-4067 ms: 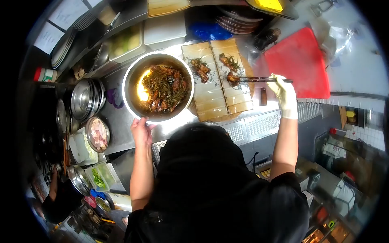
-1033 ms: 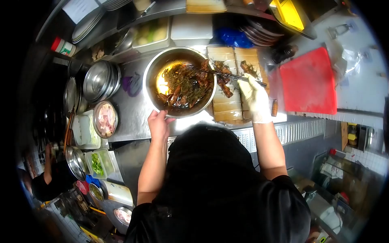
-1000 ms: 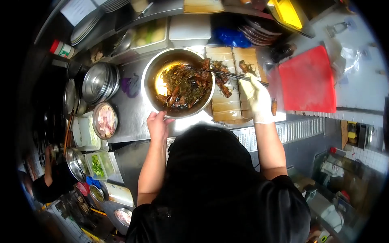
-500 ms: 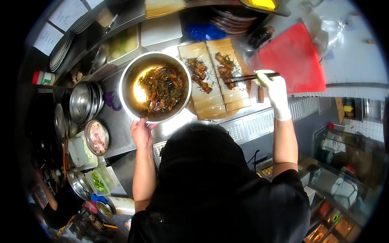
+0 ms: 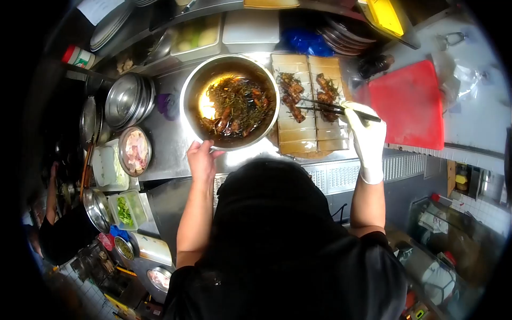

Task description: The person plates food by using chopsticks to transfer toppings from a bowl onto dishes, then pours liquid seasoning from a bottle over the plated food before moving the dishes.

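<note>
My left hand (image 5: 202,160) grips the near rim of a round metal bowl (image 5: 185,101), which holds dark cooked meat and herbs (image 5: 237,104) in brown liquid. A thin pale glove covers my right hand (image 5: 365,128), closed around dark chopsticks (image 5: 341,111) that point left. Their tips are over the left one of two long tan plates (image 5: 295,133), close to its pieces of meat (image 5: 291,96). More meat (image 5: 326,97) lies on the right tan plate (image 5: 329,130), partly under the chopsticks. Whether the tips pinch anything is too small to tell.
Right of the plates lies a red board (image 5: 408,104). Stacked metal bowls (image 5: 125,101) and a dish of raw meat (image 5: 134,151) stand at the left. White tubs (image 5: 250,32) and a blue bag (image 5: 306,42) line the back. Another person's arm (image 5: 52,194) shows far left.
The chopsticks went from the bowl to the right plate, where meat was added, and now reach left over the left plate. My left hand stays on the bowl's rim. The camera view has shifted.
</note>
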